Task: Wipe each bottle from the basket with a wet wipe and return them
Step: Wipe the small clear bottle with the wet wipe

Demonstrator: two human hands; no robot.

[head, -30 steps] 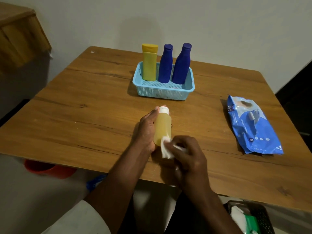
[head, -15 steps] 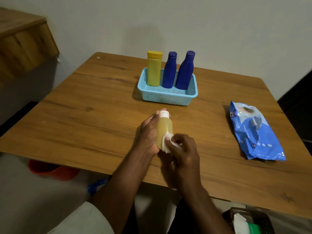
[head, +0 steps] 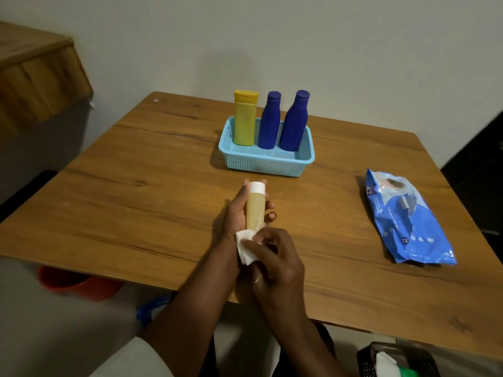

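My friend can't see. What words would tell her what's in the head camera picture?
A person's left hand holds a small amber bottle over a wooden table while the right hand rubs its bottom end with a white wipe. Behind stands a light blue basket with a yellow bottle and two blue bottles; a blue wipes pack lies to the right.

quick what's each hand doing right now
Left hand: holding the small bottle.
Right hand: pinching the wet wipe at the bottle's bottom end.

Red tub; black crate
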